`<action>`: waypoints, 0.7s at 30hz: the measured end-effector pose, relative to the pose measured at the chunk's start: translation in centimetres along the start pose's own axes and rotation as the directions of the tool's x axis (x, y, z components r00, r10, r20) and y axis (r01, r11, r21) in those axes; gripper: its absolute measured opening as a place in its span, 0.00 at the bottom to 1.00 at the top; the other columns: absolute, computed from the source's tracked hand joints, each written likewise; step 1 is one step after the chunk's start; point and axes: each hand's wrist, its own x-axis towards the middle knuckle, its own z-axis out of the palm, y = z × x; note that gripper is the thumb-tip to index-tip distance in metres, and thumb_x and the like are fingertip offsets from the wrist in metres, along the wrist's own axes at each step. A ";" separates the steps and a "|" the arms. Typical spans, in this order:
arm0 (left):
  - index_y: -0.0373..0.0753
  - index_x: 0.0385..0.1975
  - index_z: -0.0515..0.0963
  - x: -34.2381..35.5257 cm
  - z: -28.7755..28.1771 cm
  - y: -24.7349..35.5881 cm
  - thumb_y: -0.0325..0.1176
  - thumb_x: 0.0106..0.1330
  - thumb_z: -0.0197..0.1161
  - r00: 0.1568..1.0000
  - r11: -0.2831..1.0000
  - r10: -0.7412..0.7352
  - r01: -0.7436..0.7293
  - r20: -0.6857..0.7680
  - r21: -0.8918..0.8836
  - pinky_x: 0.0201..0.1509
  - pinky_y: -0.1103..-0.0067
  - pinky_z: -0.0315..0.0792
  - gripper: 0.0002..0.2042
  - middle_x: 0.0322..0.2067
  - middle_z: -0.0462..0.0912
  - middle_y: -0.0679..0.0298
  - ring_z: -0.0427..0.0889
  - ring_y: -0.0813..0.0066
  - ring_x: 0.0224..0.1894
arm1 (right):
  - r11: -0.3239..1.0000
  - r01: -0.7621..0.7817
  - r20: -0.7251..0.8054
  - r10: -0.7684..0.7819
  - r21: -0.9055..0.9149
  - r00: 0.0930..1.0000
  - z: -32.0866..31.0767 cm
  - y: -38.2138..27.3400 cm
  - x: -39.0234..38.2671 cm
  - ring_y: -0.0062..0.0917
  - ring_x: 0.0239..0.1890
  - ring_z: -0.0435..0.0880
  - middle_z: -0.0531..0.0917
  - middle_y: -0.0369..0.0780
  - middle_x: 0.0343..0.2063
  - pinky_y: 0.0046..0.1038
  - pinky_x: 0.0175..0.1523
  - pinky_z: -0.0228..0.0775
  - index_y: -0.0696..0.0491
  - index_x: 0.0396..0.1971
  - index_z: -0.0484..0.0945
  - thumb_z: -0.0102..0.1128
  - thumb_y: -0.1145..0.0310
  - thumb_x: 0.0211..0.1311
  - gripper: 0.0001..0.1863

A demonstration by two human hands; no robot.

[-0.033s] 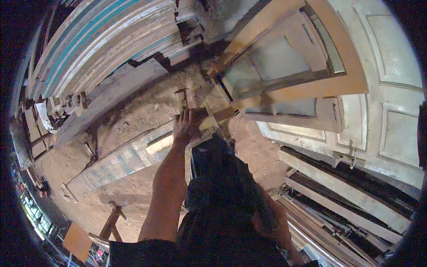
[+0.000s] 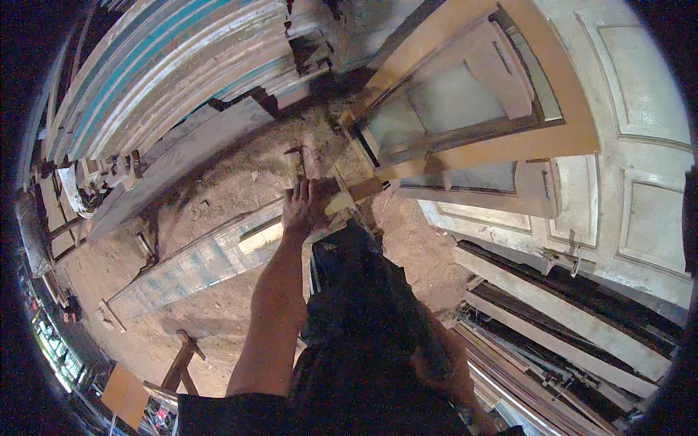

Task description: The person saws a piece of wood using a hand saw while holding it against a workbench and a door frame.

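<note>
My left hand [image 2: 299,207] lies on a brown piece of wood [image 2: 327,190] at the far end of a long plank bench, its fingers stretched forward. A pale yellowish wood end [image 2: 339,203] shows just right of it. Beyond my fingertips is a hammer [image 2: 294,151]. A light wood strip [image 2: 260,238] rests on the plank bench [image 2: 189,265] beside my left wrist. My dark-trousered leg [image 2: 349,269] covers the bench's near part. My right forearm [image 2: 442,360] passes behind the leg, which hides my right hand and anything it might hold.
Stacked boards [image 2: 182,73] fill the far left. A brown door frame with glass panes [image 2: 494,149] leans at the right before a white panelled door [image 2: 640,131]. Long timbers [image 2: 560,305] lie at the lower right. A small wooden trestle [image 2: 180,363] stands at the lower left on the dirt floor.
</note>
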 end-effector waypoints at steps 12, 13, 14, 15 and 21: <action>0.33 0.69 0.62 1.0 1.2 -0.8 0.65 0.47 0.72 0.999 0.999 -0.043 0.043 0.014 -0.026 0.68 0.55 0.63 0.54 0.65 0.68 0.47 0.69 0.50 0.67 | 0.993 0.099 -0.005 -0.099 0.064 0.995 1.9 1.2 6.5 0.19 0.36 0.82 0.86 0.42 0.38 0.24 0.44 0.74 0.58 0.71 0.64 0.59 0.76 0.57 0.37; 0.33 0.70 0.62 0.5 1.0 -0.3 0.65 0.47 0.72 0.999 0.999 -0.043 0.043 0.028 -0.027 0.68 0.55 0.62 0.54 0.66 0.68 0.47 0.68 0.50 0.67 | 1.000 -0.003 0.040 0.002 0.027 0.999 0.4 0.0 3.4 0.20 0.35 0.82 0.87 0.42 0.38 0.24 0.43 0.74 0.58 0.71 0.64 0.59 0.76 0.57 0.38; 0.33 0.70 0.62 -0.4 1.8 -0.6 0.65 0.46 0.72 1.000 1.000 0.006 -0.006 -0.004 0.021 0.68 0.55 0.63 0.55 0.66 0.68 0.47 0.68 0.50 0.67 | 0.999 -0.044 0.058 0.043 0.008 0.997 -0.2 -0.3 0.6 0.20 0.35 0.83 0.87 0.43 0.38 0.24 0.43 0.74 0.58 0.72 0.63 0.59 0.76 0.57 0.38; 0.33 0.70 0.61 -0.5 2.8 -1.3 0.65 0.45 0.73 0.997 0.996 0.061 -0.057 -0.050 0.073 0.67 0.55 0.63 0.56 0.66 0.68 0.47 0.69 0.50 0.67 | 0.997 -0.071 0.066 0.071 -0.015 0.995 -0.8 -0.5 -1.7 0.20 0.35 0.83 0.87 0.43 0.38 0.24 0.43 0.75 0.57 0.72 0.62 0.58 0.75 0.57 0.39; 0.50 0.65 0.69 0.3 0.6 -0.3 0.55 0.45 0.76 0.997 0.999 -0.014 0.011 -0.081 -0.041 0.64 0.55 0.64 0.43 0.62 0.70 0.57 0.71 0.54 0.62 | 0.996 0.091 0.000 -0.091 0.019 0.996 1.1 1.4 4.0 0.22 0.37 0.84 0.86 0.45 0.41 0.25 0.45 0.75 0.56 0.72 0.62 0.59 0.76 0.57 0.39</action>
